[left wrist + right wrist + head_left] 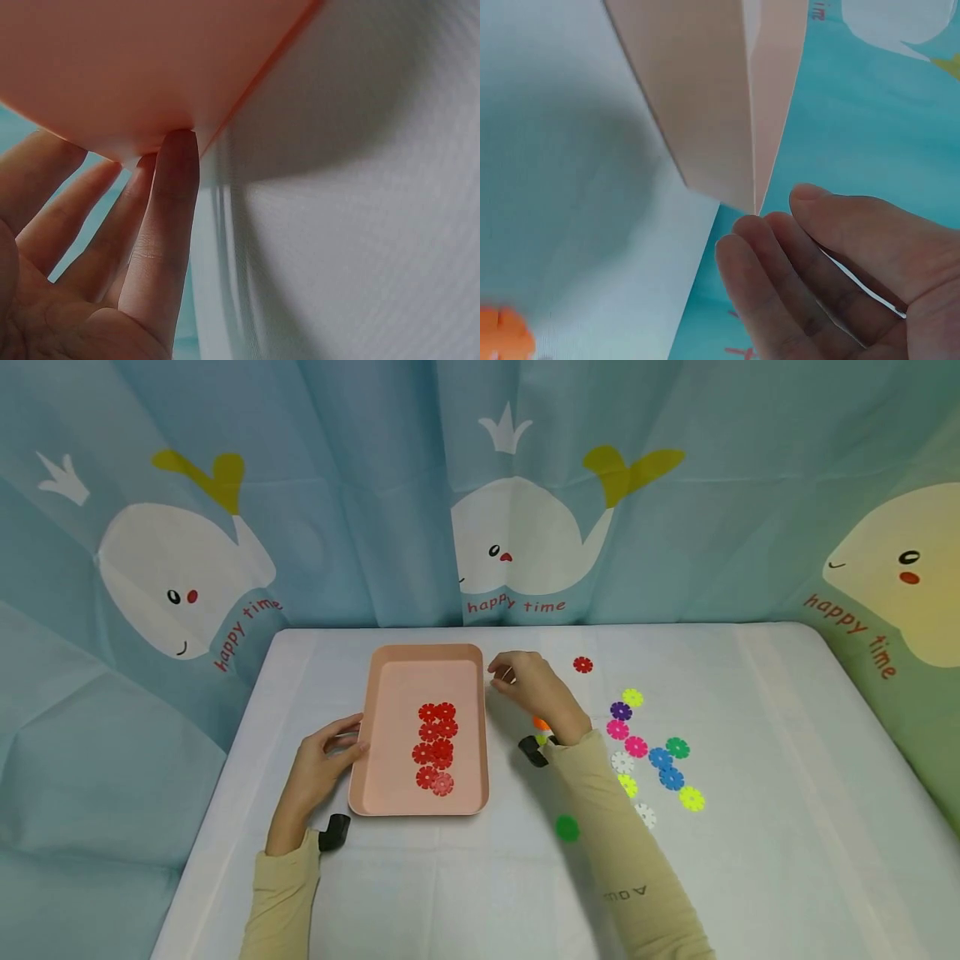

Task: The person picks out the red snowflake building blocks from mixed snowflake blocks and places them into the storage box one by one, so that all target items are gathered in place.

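A pink tray (390,727) lies on the table with several red flower-shaped discs (429,732) in its right half and one pinkish-red disc (442,784) at their lower end. My left hand (317,770) holds the tray's left rim, thumb over the edge; in the left wrist view its fingers (161,232) reach the outer wall. Beside the tray's upper right edge is my right hand (531,683), its fingers loosely bent with nothing between them. Seen from the right wrist, its fingertips (739,240) are right by the tray's corner (735,172), the thumb apart.
Right of the tray lie loose discs: a red one (582,665) at the back, a purple one (621,711), blue ones (671,777), a green one (567,828) and several others. Part of an orange disc (541,723) shows beside the right wrist. A whale-print curtain (360,527) hangs behind the table.
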Available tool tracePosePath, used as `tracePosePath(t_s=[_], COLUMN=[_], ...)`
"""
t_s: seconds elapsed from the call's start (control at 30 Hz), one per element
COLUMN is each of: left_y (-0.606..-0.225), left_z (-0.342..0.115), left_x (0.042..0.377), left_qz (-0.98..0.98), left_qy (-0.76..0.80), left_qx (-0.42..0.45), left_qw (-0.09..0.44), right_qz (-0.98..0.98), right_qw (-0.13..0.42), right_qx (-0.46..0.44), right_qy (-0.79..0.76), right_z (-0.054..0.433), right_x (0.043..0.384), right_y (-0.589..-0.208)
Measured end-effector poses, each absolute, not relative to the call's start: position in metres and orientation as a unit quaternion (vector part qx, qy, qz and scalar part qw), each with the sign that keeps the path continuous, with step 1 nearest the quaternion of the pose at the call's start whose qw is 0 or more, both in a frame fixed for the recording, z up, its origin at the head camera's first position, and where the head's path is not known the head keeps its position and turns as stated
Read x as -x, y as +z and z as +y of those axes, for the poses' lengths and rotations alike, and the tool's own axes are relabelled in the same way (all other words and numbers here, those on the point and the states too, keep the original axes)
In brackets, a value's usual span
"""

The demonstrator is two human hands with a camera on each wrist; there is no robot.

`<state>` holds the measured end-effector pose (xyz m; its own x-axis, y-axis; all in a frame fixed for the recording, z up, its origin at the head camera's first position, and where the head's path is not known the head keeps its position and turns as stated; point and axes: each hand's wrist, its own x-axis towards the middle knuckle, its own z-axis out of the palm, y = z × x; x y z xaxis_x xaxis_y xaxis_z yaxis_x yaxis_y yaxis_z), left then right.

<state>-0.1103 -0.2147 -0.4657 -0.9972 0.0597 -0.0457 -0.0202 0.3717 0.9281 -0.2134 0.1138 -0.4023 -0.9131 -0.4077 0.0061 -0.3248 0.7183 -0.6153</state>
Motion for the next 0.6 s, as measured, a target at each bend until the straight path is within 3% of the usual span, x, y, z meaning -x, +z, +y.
tracePosePath(t_s=[0.6], left_y=[-0.470], left_z=[-0.216], left_x=[0.111], left_qz=[0.828], left_qy=[0.559], left_qx=[-0.021], left_qw=[0.036], right_qz=[0.933], right_qw=[0.061], right_qx=[0.182], right_qy=[-0.304], right_z=[0.158], right_x=[0.218], right_y=[-0.402])
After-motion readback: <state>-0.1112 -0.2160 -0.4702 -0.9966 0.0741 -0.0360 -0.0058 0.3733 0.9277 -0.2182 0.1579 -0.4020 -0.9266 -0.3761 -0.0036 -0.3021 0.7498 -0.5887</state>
